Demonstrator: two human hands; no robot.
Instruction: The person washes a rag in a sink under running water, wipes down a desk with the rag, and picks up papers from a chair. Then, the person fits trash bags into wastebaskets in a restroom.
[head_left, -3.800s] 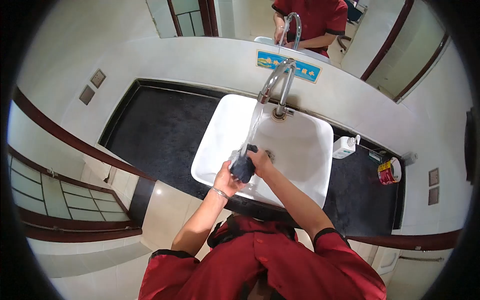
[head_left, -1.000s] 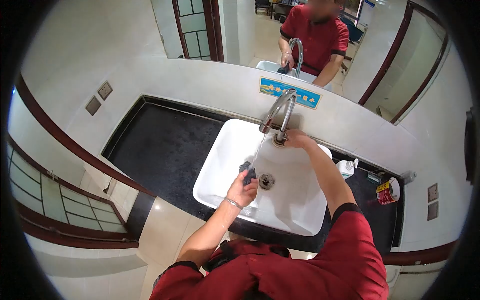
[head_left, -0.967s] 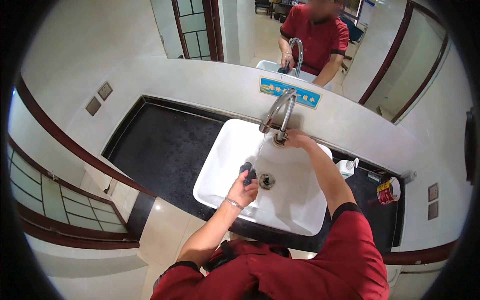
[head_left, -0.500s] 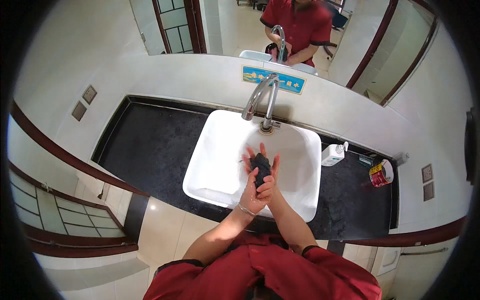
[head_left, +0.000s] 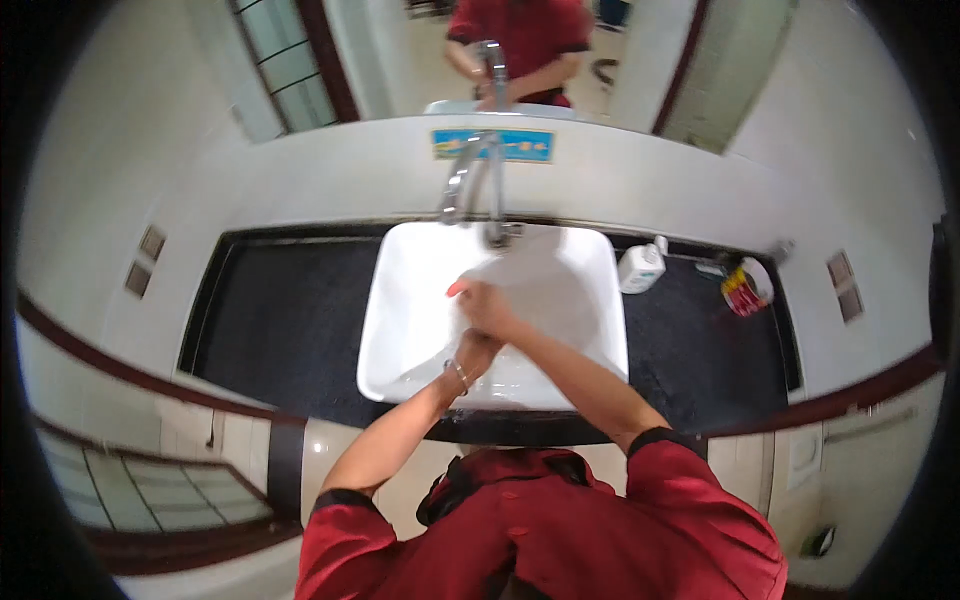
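Note:
My right hand [head_left: 486, 306] is curled closed over the basin, with its thumb side towards the left. Just below it my left hand [head_left: 477, 352], a bracelet [head_left: 456, 376] on its wrist, is bent in against the right hand and looks closed too. The fingers are mostly hidden and blurred, and whatever lies between the hands does not show. Both hands are above the white sink [head_left: 378, 340]. A chrome faucet [head_left: 458, 185] arches behind them, its spout to the left and beyond my hands.
To the right of the sink, a white pump bottle [head_left: 641, 267] stands on the black counter [head_left: 285, 320]. A red and yellow container [head_left: 746, 288] is farther right. A mirror [head_left: 400, 60] and a blue sign [head_left: 530, 145] are on the wall behind.
The dark, wet cloth-like thing between my hands has gone out of sight. My right hand has gone from spread fingers to a closed shape above the left. The view has shifted and turned.

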